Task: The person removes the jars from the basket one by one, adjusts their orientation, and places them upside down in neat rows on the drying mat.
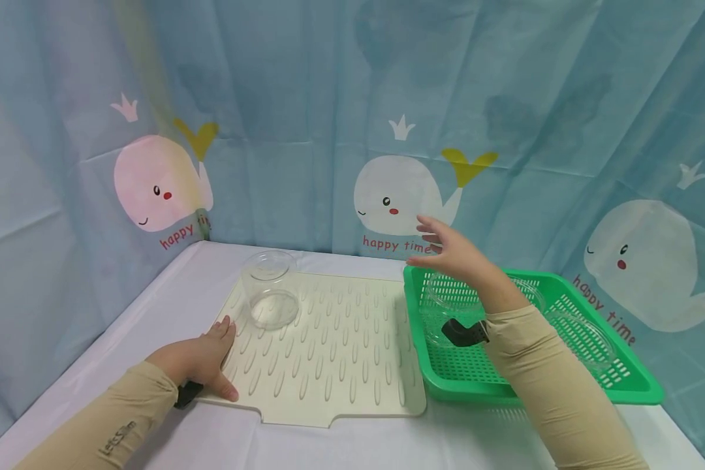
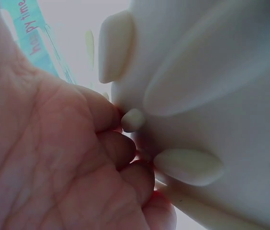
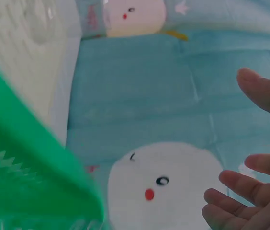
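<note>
Here, as I look on, tray (image 1: 341,365) flat on bench (image 1: 470,444), left grip (image 1: 202,359) uncurled and touching its left edge, cup (image 1: 270,292) standing at its rear left, right grip (image 1: 455,251) raised, spread, near basket (image 1: 640,391), clear containers (image 1: 584,339) inside.

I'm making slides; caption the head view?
Left hand touching a cream board with a clear container standing on it; right hand raised near a green basket.

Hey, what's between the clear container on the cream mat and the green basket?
In the head view, nothing stands between the clear container and the green basket: only the ridged surface of the cream mat.
</note>
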Motion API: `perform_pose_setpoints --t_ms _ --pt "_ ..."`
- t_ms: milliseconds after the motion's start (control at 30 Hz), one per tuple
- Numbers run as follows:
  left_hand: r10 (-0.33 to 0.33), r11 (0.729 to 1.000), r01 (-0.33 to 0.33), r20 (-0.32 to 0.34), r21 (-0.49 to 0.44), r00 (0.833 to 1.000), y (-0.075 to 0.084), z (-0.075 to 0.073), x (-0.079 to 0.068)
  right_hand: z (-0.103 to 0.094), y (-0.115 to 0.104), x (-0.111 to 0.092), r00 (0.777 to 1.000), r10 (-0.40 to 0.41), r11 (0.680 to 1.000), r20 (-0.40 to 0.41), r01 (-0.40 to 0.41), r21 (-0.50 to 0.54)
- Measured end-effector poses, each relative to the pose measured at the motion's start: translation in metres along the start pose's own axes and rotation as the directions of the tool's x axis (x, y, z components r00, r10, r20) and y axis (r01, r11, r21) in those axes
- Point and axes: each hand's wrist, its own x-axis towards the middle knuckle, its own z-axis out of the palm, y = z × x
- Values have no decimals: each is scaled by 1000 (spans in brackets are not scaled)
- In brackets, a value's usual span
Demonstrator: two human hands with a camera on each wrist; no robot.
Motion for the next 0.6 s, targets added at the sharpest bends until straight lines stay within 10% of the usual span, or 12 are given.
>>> perform_pose_setpoints --t_ms 600 --pt "-3 1000 3 2 -6 1000 0 1 0 -19 57 -48 995 41 989 92 -27 -144"
